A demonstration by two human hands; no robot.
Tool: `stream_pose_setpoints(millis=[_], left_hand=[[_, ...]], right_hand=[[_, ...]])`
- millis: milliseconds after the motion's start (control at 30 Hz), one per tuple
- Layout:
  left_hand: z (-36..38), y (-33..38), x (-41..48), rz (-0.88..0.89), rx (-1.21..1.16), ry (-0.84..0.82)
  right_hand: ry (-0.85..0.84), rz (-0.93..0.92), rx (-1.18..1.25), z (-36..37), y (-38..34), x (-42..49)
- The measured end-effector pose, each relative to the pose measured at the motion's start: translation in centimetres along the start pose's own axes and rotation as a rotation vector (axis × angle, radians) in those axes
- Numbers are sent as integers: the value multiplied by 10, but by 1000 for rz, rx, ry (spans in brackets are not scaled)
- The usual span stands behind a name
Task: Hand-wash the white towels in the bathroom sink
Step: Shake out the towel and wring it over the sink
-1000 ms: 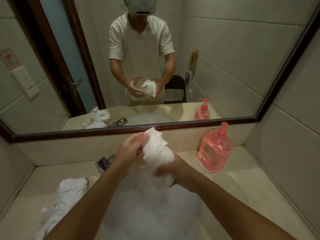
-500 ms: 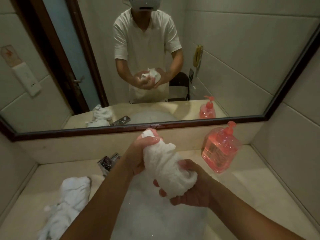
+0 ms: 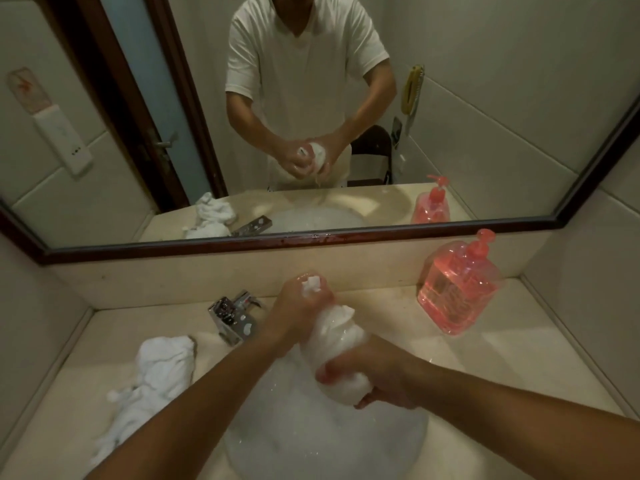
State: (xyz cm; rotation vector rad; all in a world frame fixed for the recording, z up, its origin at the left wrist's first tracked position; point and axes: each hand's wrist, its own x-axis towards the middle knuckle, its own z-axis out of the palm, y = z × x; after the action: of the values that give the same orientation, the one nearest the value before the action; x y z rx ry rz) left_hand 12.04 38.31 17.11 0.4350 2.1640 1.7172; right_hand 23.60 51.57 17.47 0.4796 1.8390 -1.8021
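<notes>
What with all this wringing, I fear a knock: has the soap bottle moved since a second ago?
No. The soap bottle stands by the backsplash, as near the right back corner of the counter as before.

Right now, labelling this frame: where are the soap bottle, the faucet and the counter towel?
soap bottle (image 3: 457,296): head view, pink body.
faucet (image 3: 231,315): head view, chrome top.
counter towel (image 3: 161,367): head view, bunched middle.

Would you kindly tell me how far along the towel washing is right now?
Done: the sink is full of suds. In hand: the left hand and right hand grip one twisted white towel above the foam, apparently wringing it. Left: a second towel lies crumpled on the counter beside the sink; whether it is already washed cannot be told.
</notes>
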Motion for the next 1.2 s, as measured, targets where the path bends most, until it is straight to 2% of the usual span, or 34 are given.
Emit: stream_pose_setpoints(millis=[133, 233, 367, 533, 633, 667, 733, 800, 833, 900, 1000, 1133, 1200], left_hand=[[7, -24, -1, 6, 128, 122], [11, -31, 0, -28, 157, 191], [6, -27, 2, -16, 131, 232], [-6, -5, -1, 3, 143, 251], [-5, 8, -3, -54, 78, 328], [-3, 9, -2, -95, 16, 387], [2, 12, -4, -216, -178, 481], [12, 17, -6, -331, -335, 504], [17, 19, -7, -359, -360, 487], [20, 25, -8, -351, -303, 362], [0, 30, -17, -185, -194, 79], [-23, 11, -17, -78, -424, -62], [-17, 1, -14, -99, -556, -214]], right_hand=[[204, -35, -117, 11, 27, 29], [270, -50, -159, 17, 30, 33], [248, -68, -139, 19, 22, 39], [93, -187, -163, 3, 0, 27], [210, -284, -260, 4, -4, 19], [291, -331, -358, 6, -3, 18], [435, -412, -714, 12, -1, 18], [559, -445, -1003, 15, 6, 24], [603, -435, -1056, 16, 10, 27], [624, -390, -945, 11, 10, 28], [454, -334, -482, -5, -2, 12], [112, -371, -91, -18, -5, -10], [-101, -353, 80, -16, -1, -14]])
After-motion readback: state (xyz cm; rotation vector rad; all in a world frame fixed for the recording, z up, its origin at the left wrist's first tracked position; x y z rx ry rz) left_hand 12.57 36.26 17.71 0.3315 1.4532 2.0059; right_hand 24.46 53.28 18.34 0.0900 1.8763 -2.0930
